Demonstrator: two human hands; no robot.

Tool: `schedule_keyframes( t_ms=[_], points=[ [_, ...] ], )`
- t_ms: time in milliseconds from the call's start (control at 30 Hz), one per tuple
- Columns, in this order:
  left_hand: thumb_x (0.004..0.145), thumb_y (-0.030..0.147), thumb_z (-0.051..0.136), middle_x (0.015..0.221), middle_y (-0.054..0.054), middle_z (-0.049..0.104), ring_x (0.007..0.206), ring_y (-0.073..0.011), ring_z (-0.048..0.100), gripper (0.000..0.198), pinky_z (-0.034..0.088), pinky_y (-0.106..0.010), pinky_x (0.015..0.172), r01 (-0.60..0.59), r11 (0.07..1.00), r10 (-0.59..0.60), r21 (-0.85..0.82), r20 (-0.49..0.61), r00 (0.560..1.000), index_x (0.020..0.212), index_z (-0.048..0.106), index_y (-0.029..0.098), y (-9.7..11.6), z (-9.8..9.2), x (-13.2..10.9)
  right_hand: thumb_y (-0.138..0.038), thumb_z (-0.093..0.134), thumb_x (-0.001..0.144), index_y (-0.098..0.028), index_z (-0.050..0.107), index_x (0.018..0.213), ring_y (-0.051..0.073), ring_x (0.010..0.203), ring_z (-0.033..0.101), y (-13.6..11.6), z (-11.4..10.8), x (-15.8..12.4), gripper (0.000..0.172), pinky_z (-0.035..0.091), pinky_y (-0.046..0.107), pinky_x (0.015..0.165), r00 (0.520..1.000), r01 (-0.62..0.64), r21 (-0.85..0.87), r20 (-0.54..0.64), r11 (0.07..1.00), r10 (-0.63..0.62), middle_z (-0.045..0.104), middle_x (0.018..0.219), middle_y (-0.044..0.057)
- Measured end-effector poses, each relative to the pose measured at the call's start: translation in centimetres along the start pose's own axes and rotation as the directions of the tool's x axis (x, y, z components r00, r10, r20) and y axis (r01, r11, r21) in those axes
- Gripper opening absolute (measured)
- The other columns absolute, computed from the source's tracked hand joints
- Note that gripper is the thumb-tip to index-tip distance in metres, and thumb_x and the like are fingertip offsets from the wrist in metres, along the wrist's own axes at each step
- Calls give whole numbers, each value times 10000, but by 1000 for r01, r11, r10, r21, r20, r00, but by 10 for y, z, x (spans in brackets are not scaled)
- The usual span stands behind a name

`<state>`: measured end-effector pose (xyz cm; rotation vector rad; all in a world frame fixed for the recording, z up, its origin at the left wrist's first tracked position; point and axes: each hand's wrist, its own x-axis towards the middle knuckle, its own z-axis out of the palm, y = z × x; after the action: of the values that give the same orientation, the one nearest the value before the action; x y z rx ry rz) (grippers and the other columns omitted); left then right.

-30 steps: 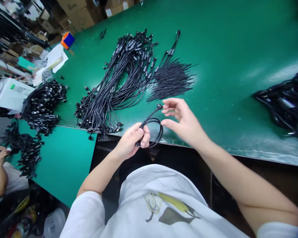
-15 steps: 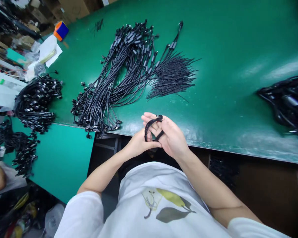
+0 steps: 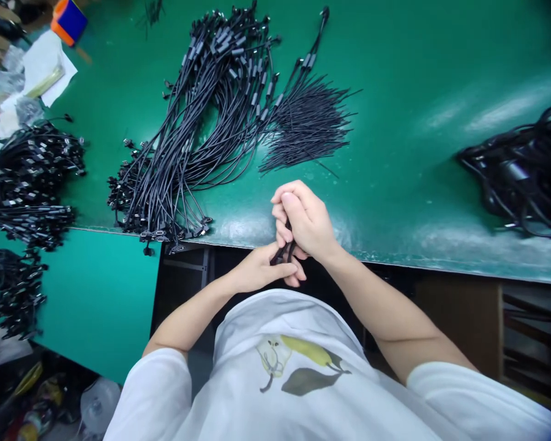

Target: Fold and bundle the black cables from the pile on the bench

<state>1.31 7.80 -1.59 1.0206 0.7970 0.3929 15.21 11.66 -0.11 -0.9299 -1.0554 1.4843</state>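
Note:
A small coiled black cable (image 3: 283,252) is in my left hand (image 3: 262,267), pinched between the thumb and fingers in front of my body. Just above it, my right hand (image 3: 307,219) is closed, thumb pressed against the curled index finger, against the top of the coil. Whatever its fingertips grip is hidden. Beyond my hands lies a pile of thin black ties (image 3: 307,125) on the green table (image 3: 395,153). Left of that pile spreads a large bundle of black cables (image 3: 202,135) with grey sleeves and metal-tipped plugs.
Coiled black cables (image 3: 523,174) lie at the right. More cable bundles (image 3: 27,177) sit at the left, partly on a lower green surface (image 3: 105,294). An orange and blue tape roll (image 3: 68,22) and white papers (image 3: 48,64) are at the far left. The table edge runs just before my hands.
My right hand has turned over from an open palm beside the coil to a closed grip above it. My left hand keeps the coil, now more covered. The view has shifted slightly.

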Motion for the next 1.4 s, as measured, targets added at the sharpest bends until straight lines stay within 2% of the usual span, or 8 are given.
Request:
schedule_keyframes(
  t_ms=[167, 400, 700, 800, 1000, 1100, 1267, 1400],
  points=[
    [812, 642, 635, 626, 44, 417, 526, -80, 420, 521, 361, -244, 544, 89, 876, -74, -474, 50, 996, 900, 588, 131, 1, 11, 6, -559, 500, 939, -233, 446, 932, 32, 334, 349, 5, -5, -1, 330, 357, 179, 326, 998, -8, 35, -62, 999, 10, 384, 593, -102],
    [718, 514, 797, 626, 30, 443, 557, -79, 431, 457, 349, -241, 549, 75, 853, -121, -517, -55, 991, 816, 606, 110, -9, 12, 15, -498, 408, 985, -216, 503, 1026, 96, 587, 576, 11, -36, -2, 301, 498, 246, 612, 1000, 28, -327, 22, 945, -22, 516, 699, -39],
    [780, 458, 763, 611, 60, 411, 520, -44, 376, 386, 309, -195, 520, -67, 884, -65, -462, -265, 962, 864, 592, 122, 12, -6, 23, -267, 565, 856, -153, 604, 810, 183, 746, 525, 1, -132, 55, 129, 392, 311, 696, 969, -234, -965, -242, 121, -53, 613, 919, 105],
    [792, 456, 754, 607, 75, 414, 500, -45, 359, 419, 289, -185, 502, -88, 883, -57, -461, -292, 955, 1019, 567, 158, 17, -4, 26, -275, 544, 864, -160, 583, 782, 170, 711, 533, -2, -119, 44, 146, 368, 286, 657, 978, -186, -967, -200, 171, -63, 635, 867, 94],
    [802, 499, 718, 612, 83, 401, 492, -56, 345, 569, 291, -199, 504, -90, 909, 5, -407, -204, 979, 1230, 535, 172, 16, -5, 29, -312, 531, 928, -178, 582, 942, 103, 576, 587, 1, -74, -14, 144, 409, 213, 602, 958, 15, -720, 208, 694, 195, 659, 690, -11],
    [867, 506, 622, 650, 58, 425, 527, -65, 370, 542, 298, -217, 521, -132, 975, 82, -181, -257, 963, 1251, 583, 125, 11, -11, 29, -235, 484, 958, -171, 630, 993, 106, 707, 620, 10, -60, -27, 164, 427, 224, 650, 950, 285, -787, 306, 547, -56, 693, 879, 40],
    [948, 383, 464, 647, 46, 454, 552, -86, 379, 519, 326, -239, 565, -113, 965, 192, 238, -340, 920, 1384, 534, 111, 10, -17, 25, -123, 478, 945, -159, 672, 849, 137, 709, 546, 4, -44, -24, 219, 380, 302, 660, 653, 602, -745, 666, -286, -360, 651, 769, 40],
    [939, 301, 437, 602, 47, 439, 558, -97, 371, 483, 329, -237, 568, -26, 939, 133, 343, -293, 947, 1373, 562, 127, 7, -18, 20, -100, 443, 943, -114, 690, 975, 187, 1077, 566, -11, -39, -15, 249, 441, 333, 895, 339, 756, -410, 912, -511, -230, 670, 1136, 102]
  ],
)
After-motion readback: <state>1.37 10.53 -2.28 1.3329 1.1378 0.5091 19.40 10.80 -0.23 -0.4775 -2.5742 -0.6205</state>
